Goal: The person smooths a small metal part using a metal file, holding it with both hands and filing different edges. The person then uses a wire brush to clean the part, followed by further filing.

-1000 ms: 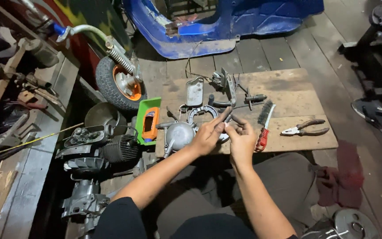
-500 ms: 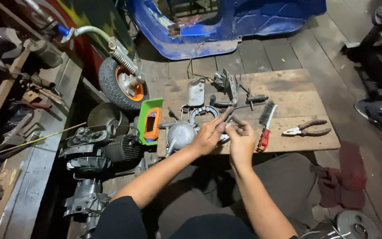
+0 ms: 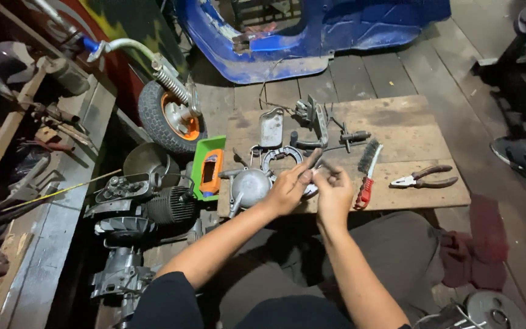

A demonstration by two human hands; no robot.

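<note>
The small pale piece [image 3: 315, 173] pinched between the left hand [image 3: 289, 187] and the right hand [image 3: 335, 194] is too small and blurred to identify. Both hands cover part of the curved grey metal brake shoes [image 3: 279, 157]. The blue painted scooter body [image 3: 312, 33] is cut off by the top edge, and the round silver metal cover [image 3: 497, 309] by the bottom edge.

Bare forearms run up from the bottom edge, no watch, no gloves, no rings that show on the left hand [image 3: 287, 189] or the right hand [image 3: 335, 194]. Short black sleeves [image 3: 165, 298] cover the upper arms. Grey-brown trousers [image 3: 397, 244] cover the legs below.
</note>
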